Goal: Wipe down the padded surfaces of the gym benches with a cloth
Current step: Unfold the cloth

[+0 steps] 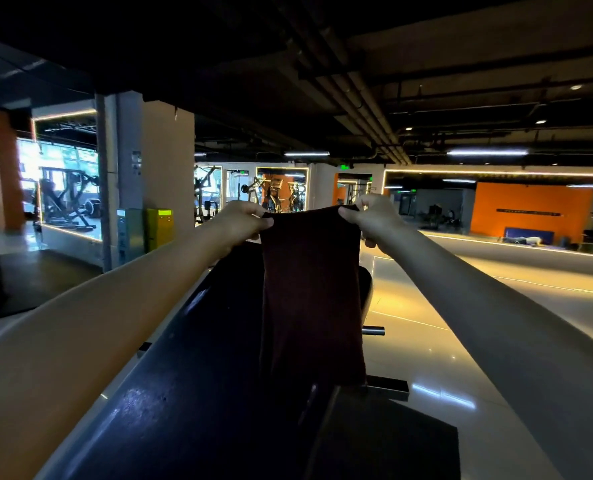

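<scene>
Under your arms lies the bench (191, 393) pad. The cloth (310, 289) hangs above its middle; left hand (239, 220) and right hand (378, 220) each pinch a top corner. Fold it flat, then wipe long overlapping strokes, end to end.

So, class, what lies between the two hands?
The head view shows the dark cloth, its top edge stretched between the left hand and right hand, each pinching a corner.

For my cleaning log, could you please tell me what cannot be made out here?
Head view:
- Part of the bench pad: hidden behind the hanging cloth.
- Its near end: cut off by the bottom edge.
- The notice on the pillar: too small to read.
</scene>
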`<state>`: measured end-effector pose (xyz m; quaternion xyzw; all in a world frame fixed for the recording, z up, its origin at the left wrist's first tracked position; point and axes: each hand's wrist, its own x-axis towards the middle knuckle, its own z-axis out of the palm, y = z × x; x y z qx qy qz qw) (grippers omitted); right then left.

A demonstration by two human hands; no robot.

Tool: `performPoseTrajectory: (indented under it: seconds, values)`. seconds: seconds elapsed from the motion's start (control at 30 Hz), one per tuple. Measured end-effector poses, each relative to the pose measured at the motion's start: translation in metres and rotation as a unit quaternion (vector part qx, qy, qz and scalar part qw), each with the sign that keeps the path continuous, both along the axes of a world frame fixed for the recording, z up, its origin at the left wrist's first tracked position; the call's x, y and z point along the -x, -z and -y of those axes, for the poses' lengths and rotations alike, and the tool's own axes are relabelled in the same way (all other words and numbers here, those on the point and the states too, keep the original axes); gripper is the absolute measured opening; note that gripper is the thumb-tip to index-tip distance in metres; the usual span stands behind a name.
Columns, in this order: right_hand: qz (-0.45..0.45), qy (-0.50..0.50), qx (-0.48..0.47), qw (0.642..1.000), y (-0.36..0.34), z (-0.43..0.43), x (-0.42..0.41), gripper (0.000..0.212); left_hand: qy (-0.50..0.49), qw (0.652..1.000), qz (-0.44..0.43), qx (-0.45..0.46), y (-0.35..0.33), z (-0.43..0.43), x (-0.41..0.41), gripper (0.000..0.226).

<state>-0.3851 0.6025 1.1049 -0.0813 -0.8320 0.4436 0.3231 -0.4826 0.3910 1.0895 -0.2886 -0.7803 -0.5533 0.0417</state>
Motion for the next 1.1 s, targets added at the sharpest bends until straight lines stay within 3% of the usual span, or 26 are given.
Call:
performPoseTrajectory:
  seconds: [0.13,0.3,0.63,0.9,1.03,1.1]
  values:
    - [-0.017,0.005,0.004,1.000,-0.003,-0.018,0.030,0.017,-0.034,0.999,-0.022,0.000,-0.007,-0.023,0.029,0.014]
    - [-0.025,-0.010,0.030,0.999,-0.001,-0.039,0.057,0.012,-0.049,0.998,0.007,-0.043,-0.005,-0.050,0.050,0.007]
    - [-0.018,-0.056,0.084,0.995,0.008,-0.045,0.048,0.025,0.001,0.998,0.013,-0.068,0.008,-0.049,0.050,0.011]
    - [-0.009,-0.067,0.020,0.997,0.024,-0.024,-0.005,0.025,0.048,0.998,-0.012,-0.039,0.034,-0.017,0.015,0.012]
    - [0.041,-0.057,-0.052,0.996,0.044,-0.014,-0.030,0.005,0.060,0.996,-0.057,0.024,0.060,-0.002,-0.003,0.017]
    - [0.064,-0.053,-0.087,0.993,0.056,-0.009,-0.041,0.005,0.055,0.993,-0.086,0.061,0.073,0.002,-0.011,0.014]
